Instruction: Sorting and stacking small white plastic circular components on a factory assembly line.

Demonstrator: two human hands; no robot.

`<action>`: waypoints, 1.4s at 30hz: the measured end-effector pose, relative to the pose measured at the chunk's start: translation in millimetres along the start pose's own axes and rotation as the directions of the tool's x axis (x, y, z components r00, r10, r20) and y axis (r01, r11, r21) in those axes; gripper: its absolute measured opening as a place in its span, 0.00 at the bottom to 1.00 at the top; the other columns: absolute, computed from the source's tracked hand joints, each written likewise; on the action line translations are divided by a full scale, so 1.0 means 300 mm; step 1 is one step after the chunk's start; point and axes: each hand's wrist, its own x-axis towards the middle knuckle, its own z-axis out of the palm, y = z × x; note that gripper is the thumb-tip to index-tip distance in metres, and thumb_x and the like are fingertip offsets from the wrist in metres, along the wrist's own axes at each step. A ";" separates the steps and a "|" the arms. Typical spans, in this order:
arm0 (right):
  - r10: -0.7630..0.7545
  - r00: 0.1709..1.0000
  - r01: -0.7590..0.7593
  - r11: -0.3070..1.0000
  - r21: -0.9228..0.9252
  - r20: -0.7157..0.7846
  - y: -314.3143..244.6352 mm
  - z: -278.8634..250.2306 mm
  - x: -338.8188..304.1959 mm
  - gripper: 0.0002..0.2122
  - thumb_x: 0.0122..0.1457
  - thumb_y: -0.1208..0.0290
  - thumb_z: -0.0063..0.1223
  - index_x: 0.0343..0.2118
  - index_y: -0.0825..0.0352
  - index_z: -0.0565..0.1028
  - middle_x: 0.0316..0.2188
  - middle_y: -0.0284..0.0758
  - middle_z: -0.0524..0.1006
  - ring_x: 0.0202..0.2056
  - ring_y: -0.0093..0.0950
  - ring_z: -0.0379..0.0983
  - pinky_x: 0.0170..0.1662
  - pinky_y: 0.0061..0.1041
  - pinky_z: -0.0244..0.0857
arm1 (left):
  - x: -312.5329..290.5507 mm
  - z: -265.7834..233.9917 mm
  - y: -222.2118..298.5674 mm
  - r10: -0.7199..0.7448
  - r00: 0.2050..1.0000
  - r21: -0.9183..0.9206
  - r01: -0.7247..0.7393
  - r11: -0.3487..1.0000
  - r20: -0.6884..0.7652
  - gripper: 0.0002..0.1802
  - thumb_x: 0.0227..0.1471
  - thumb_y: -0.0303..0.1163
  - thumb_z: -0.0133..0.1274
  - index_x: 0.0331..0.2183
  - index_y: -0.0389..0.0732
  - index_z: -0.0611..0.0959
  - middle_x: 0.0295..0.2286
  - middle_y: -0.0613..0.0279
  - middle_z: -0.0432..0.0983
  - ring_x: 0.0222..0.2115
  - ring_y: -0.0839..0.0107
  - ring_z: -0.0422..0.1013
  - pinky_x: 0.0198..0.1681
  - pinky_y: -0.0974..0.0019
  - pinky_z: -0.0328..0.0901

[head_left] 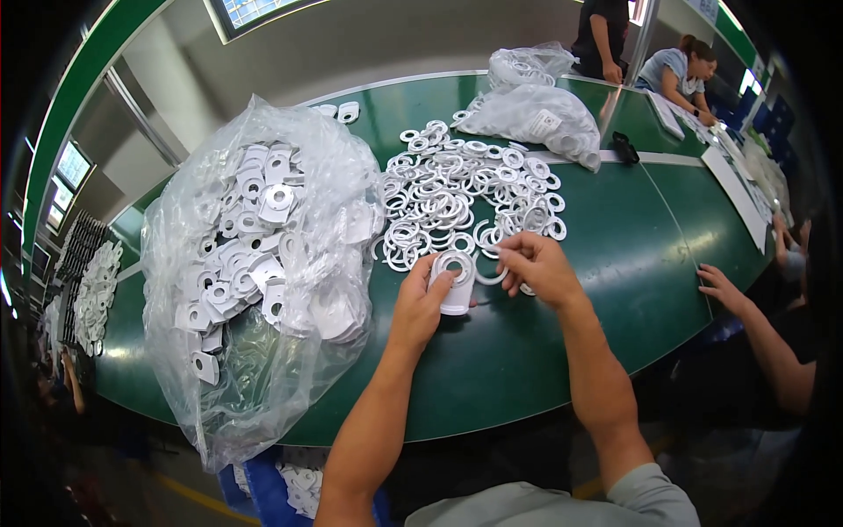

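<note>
My left hand (422,299) grips a white plastic housing (454,300), rounded at the top with a round hole in it, thumb over its face. Close beside it, my right hand (537,270) pinches a white C-shaped ring (488,277) between thumb and fingers. The ring hangs at the housing's right edge; whether they touch I cannot tell. Just beyond both hands lies a loose pile of white rings (439,198) on the green table. To the left, a large clear plastic bag (338,220) lies open, full of white housings (277,200) like the held one.
The green table (615,237) curves around me. Tied bags of rings (536,119) sit at the back, near a small black object (624,147). A blue bin (268,487) with white parts stands below the edge. Another person's hand (722,285) rests on the right side; others work farther off.
</note>
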 end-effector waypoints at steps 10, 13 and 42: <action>0.000 1.000 0.008 0.965 0.261 -0.032 0.023 0.059 -0.007 0.09 0.56 0.72 0.57 0.34 0.74 0.75 0.27 0.38 0.77 0.23 0.23 0.74 0.23 0.20 0.70 | 0.002 -0.005 -0.036 -0.048 0.998 -0.072 0.050 0.996 0.035 0.19 0.64 0.40 0.39 0.44 0.32 0.69 0.34 0.53 0.76 0.28 0.65 0.77 0.31 0.69 0.72; 0.039 0.999 -0.036 0.971 0.235 -0.010 0.026 0.068 -0.011 0.09 0.55 0.73 0.59 0.33 0.75 0.75 0.26 0.37 0.77 0.21 0.22 0.72 0.21 0.18 0.68 | 0.002 -0.003 -0.044 -0.040 0.999 -0.087 0.042 0.995 0.026 0.20 0.64 0.42 0.38 0.43 0.33 0.69 0.34 0.53 0.76 0.29 0.66 0.77 0.32 0.68 0.72; 0.021 0.999 -0.015 0.979 -0.204 0.027 0.013 0.114 -0.029 0.15 0.51 0.69 0.63 0.37 0.73 0.73 0.21 0.32 0.73 0.16 0.19 0.69 0.16 0.18 0.63 | 0.004 -0.028 -0.067 0.047 0.998 0.224 -0.057 0.973 0.050 0.16 0.61 0.31 0.42 0.48 0.32 0.70 0.36 0.55 0.77 0.34 0.68 0.76 0.37 0.71 0.69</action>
